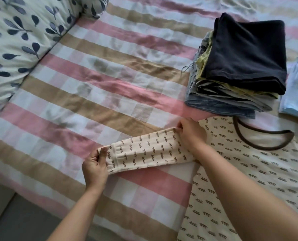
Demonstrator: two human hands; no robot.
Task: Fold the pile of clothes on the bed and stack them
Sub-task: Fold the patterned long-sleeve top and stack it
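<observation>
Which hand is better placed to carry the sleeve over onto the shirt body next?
Probably the left hand: it pinches the free cuff end of the sleeve, out over the bedspread. The right hand holds the shoulder end, so it suits as pivot.

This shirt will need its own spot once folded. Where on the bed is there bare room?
Bare bedspread lies between the leaf-print pillow and the folded stack, beyond the sleeve. Crowded on the right: stack, light blue garment, spread shirt.
</observation>
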